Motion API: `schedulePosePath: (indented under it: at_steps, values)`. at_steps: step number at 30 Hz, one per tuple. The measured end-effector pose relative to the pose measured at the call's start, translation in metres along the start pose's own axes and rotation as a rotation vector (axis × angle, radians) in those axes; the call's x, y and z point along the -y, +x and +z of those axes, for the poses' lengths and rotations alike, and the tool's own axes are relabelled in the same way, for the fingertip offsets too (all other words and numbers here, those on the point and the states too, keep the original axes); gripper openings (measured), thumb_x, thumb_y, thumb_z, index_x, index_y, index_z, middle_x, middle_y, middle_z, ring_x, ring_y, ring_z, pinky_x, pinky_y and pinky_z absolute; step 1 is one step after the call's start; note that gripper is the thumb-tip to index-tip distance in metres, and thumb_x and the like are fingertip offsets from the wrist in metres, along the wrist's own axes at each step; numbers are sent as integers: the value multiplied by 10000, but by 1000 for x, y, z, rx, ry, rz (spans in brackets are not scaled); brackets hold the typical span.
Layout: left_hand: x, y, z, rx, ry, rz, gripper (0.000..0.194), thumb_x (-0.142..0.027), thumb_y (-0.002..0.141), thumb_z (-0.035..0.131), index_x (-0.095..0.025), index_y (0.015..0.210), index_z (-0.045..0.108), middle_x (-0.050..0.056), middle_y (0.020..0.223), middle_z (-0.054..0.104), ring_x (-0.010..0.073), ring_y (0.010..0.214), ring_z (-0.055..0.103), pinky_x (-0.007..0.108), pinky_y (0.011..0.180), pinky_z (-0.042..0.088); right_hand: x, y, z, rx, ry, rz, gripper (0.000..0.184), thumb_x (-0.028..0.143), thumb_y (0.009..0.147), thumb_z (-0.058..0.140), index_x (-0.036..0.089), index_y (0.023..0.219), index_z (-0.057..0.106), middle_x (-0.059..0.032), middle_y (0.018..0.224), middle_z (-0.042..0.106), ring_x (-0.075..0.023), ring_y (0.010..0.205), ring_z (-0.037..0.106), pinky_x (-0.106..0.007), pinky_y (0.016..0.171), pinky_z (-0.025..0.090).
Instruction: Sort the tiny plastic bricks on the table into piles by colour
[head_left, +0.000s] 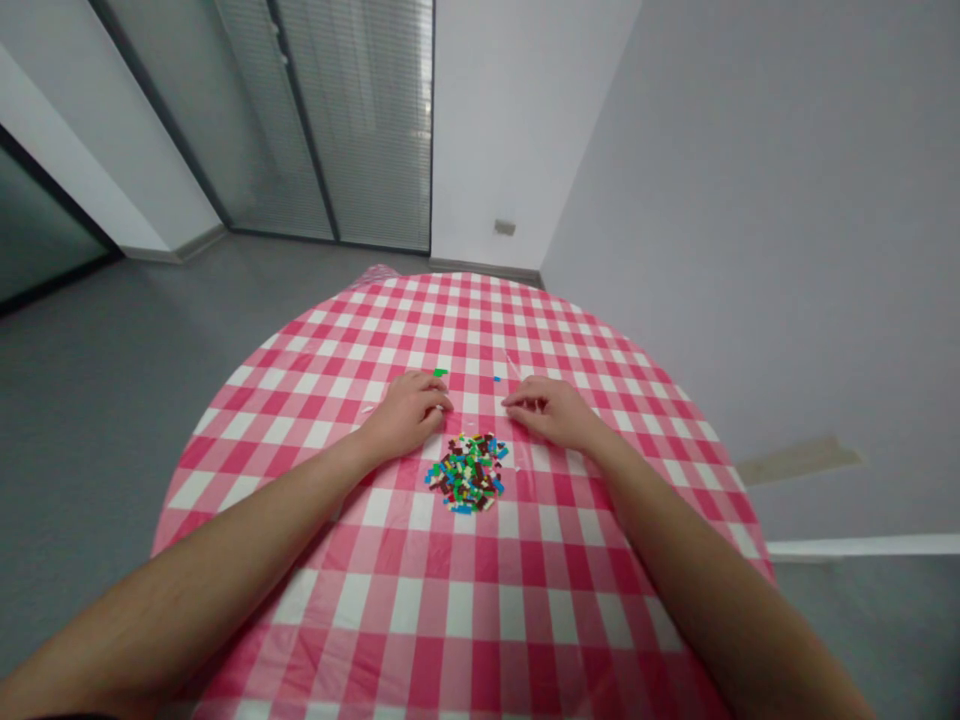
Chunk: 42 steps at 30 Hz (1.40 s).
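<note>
A heap of small toy building bricks (469,475) in green, blue, brown, white and yellow lies on the table, between my forearms. My left hand (411,412) rests on the cloth just beyond the heap's left side, fingers loosely bent and apart, with nothing visible in it. A green brick (440,373) lies by its fingertips. On the other side, my right hand (553,410) has its fingers and thumb slightly spread, pointing left, and no brick shows in it. Near its fingertips sits a small blue brick (496,379), separate from the heap.
A pink-and-white checked tablecloth (480,600) covers the rounded table. Close on the right stands a plain wall (787,250) with a strip of tape (802,460) low down. Glass panels with blinds (375,130) are behind the table, and grey floor (97,400) runs along the left.
</note>
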<state>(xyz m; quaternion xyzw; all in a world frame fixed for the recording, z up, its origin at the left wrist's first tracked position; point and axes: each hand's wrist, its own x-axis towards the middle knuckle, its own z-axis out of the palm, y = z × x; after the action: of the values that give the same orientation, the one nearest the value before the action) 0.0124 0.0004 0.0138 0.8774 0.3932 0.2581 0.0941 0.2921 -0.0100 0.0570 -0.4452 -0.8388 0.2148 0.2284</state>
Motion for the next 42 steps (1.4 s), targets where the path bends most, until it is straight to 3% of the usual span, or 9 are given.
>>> schedulePosePath:
  at_steps: [3,7,11,17,25,28,32,37,42]
  values:
    - [0,0,0,0,1,-6,258,-128,873,522,-221,915,760,73,1126,699,273,1112,610,499,1014,445,17,-9,-9,330,116,-56,178,138,828,657,228,894,796,-25,849,758,-150,750,670,-270,698,509]
    - [0,0,1,5,0,-11,255,-127,876,522,-226,911,754,66,1131,698,269,1114,606,502,1021,441,26,-13,-2,422,35,-46,191,96,777,681,230,858,791,-1,800,749,-131,668,641,-244,612,462]
    - [0,0,1,5,0,-3,260,-123,876,517,-226,902,754,65,1130,699,267,1112,606,499,1019,439,23,-12,5,399,-35,-65,113,133,794,700,218,799,773,1,751,726,-127,632,605,-252,595,426]
    - [-2,0,0,20,6,-8,252,-128,874,521,-226,900,751,67,1126,701,271,1108,610,501,1021,441,18,-13,6,358,35,-21,116,168,797,717,205,881,789,0,727,708,-122,605,585,-238,548,401]
    - [-2,0,1,13,9,-24,242,-146,878,527,-233,911,750,58,1132,704,264,1117,613,501,1029,447,21,-12,5,371,29,-99,116,178,846,689,212,883,794,-27,832,750,-148,703,649,-261,654,468]
    - [-1,0,0,21,10,-21,246,-143,881,529,-231,919,755,64,1142,705,268,1123,611,499,1027,447,17,-10,5,243,41,-47,136,189,903,631,205,912,766,-39,870,755,-164,757,663,-273,692,489]
    - [-1,0,0,14,9,0,255,-125,876,527,-224,911,759,67,1126,707,266,1104,616,492,1012,452,-1,-5,9,46,-132,61,194,163,944,562,195,904,748,-81,925,760,-202,820,673,-322,765,506]
    - [0,0,1,14,15,4,254,-126,877,526,-229,909,756,61,1125,705,260,1094,620,483,1003,457,-17,-2,16,29,-305,31,252,218,994,530,182,926,770,-119,938,736,-245,903,661,-364,827,505]
    - [-1,1,0,15,16,11,257,-124,880,523,-221,913,758,67,1120,707,261,1088,621,476,1000,455,-18,-4,18,-64,-314,16,278,228,1012,497,169,1020,769,-124,951,718,-236,905,643,-356,830,497]
